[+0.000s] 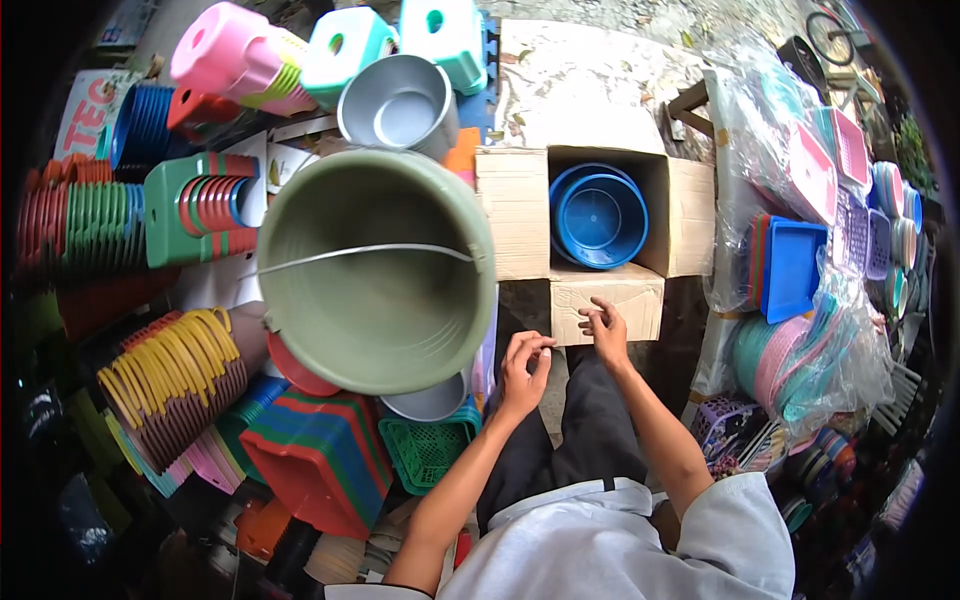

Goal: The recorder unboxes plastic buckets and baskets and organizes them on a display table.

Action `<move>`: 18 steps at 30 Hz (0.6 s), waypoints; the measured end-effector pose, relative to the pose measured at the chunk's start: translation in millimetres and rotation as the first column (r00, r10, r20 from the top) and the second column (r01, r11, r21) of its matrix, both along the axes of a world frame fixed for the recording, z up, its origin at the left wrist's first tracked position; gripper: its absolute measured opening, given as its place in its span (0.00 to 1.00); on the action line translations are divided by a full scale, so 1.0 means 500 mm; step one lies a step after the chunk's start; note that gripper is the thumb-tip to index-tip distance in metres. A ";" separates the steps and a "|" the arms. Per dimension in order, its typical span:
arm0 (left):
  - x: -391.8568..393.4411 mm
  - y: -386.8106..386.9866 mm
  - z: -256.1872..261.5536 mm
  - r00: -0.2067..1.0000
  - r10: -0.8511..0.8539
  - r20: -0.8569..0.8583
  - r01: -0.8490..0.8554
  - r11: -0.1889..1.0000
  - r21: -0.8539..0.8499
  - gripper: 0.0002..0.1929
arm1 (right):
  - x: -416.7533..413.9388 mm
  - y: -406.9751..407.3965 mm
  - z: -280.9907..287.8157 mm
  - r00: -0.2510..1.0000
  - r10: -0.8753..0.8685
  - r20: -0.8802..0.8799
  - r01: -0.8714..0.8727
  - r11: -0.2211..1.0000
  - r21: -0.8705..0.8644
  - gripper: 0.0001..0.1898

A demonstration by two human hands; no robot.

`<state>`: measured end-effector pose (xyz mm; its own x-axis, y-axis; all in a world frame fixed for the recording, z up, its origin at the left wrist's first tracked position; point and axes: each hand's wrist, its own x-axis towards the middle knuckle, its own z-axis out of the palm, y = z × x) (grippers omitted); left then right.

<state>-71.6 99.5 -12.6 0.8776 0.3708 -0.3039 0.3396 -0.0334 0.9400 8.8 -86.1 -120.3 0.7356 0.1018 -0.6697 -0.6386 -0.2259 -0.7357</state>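
Before me stands a cardboard box (606, 156) with its flaps folded outward. Blue plastic buckets (600, 217), one set in or over another, sit inside it. My right hand (606, 330) hovers over or brushes the near flap (637, 300), fingers loosely spread; contact is hard to tell. To the left of that flap is my left hand (527, 367), its fingers bent and apart with nothing in them. A large olive-green bucket (375, 322) with a thin metal handle (360, 256) lies to the left of the box, its mouth facing up towards me.
Left are a grey pail (401, 105), stacked stools (169, 214), brown buckets with yellow handles (180, 382), and red, green and blue bins (322, 457). To the right stand blue trays (795, 270) and plastic-wrapped baskets (795, 360). A bicycle wheel (829, 37) shows far right.
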 end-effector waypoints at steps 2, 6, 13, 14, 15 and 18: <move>0.042 -0.016 -0.089 0.989 -0.106 -0.098 0.098 0.992 -0.083 0.10 | 0.061 -0.035 -0.052 1.000 -0.013 -0.009 0.012 0.998 -0.063 0.20; 0.139 -0.018 -0.280 0.950 -0.137 -0.281 0.105 0.986 -0.127 0.14 | 0.186 -0.085 -0.166 1.000 -0.011 0.021 0.015 0.980 -0.198 0.19; 0.314 -0.045 -0.465 0.810 -0.117 -0.575 -0.132 0.918 -0.373 0.36 | 0.353 -0.198 -0.336 0.987 0.161 0.025 -0.125 0.845 -0.519 0.26; 0.323 -0.025 -0.497 0.824 -0.146 -0.548 -0.048 0.945 -0.323 0.38 | 0.367 -0.183 -0.348 0.976 0.197 0.097 -0.103 0.803 -0.587 0.27; 0.345 -0.052 -0.526 0.821 -0.160 -0.547 -0.048 0.937 -0.346 0.38 | 0.375 -0.220 -0.372 0.959 0.238 0.157 -0.070 0.732 -0.678 0.28; 0.380 -0.093 -0.532 0.817 -0.129 -0.562 -0.068 0.946 -0.316 0.39 | 0.384 -0.258 -0.399 0.962 0.253 0.102 -0.103 0.683 -0.723 0.30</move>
<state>118.5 53.1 -278.5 0.5174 0.1475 -0.8429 0.8183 0.2029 0.5378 200.7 -215.3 -319.6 0.8665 -0.2035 -0.4559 -0.4054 -0.8198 -0.4045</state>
